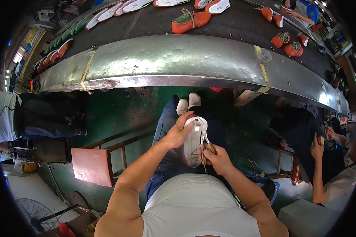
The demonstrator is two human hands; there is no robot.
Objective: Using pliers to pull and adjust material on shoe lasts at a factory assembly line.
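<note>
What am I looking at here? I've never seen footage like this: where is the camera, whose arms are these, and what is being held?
The one picture comes from a wide fisheye camera worn on a person's head, looking down, so straight edges bend near the rim. The two bare forearms rising from the lower edge are the wearer's own; the person sits in dark trousers and white shoes.

The left hand grips a white shoe sole on the lap, underside up. The right hand holds a thin metal tool with a wooden handle against the sole.

Ahead runs a long dark conveyor with a dented metal edge, carrying orange shoes and loose soles. A co-worker sits at the right, and a reddish stool stands at the left.
</note>
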